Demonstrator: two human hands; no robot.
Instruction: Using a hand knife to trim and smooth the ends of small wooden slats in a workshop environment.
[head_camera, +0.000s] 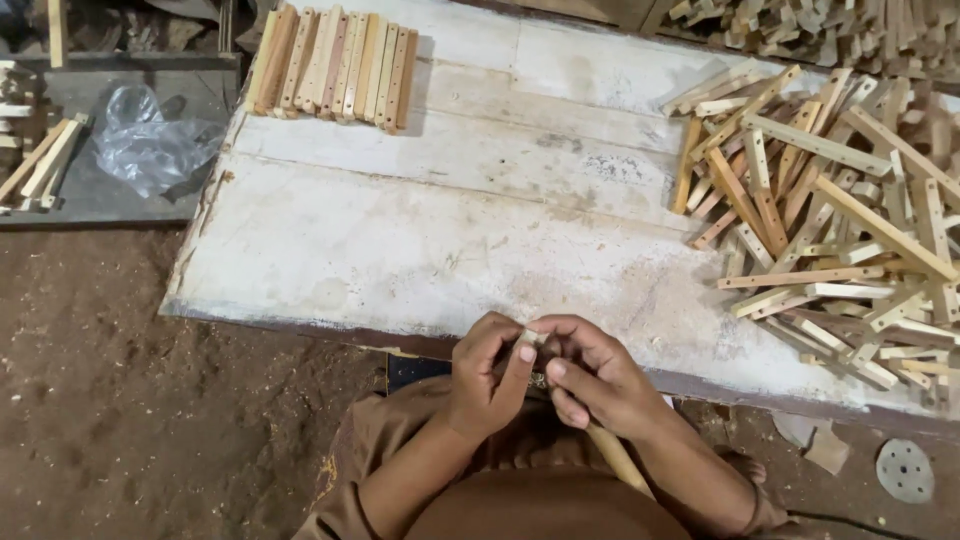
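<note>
The worktable (400, 240) is rough wood under worn, chalky white paint, scratched and matt. The neat row of sticks (335, 65) at far left and the loose heap of slats (830, 210) at right are bare pale wood, unvarnished. A crumpled clear plastic bag (150, 140) shines faintly. The ground (120, 400) looks like matt sawdust. The small piece (530, 340) between both hands seems to be bare wood.

Two hands (545, 375) on one small wooden piece (531, 338) — one neat row of sticks (335, 65), one loose heap (830, 210), one plastic bag (150, 140).
</note>
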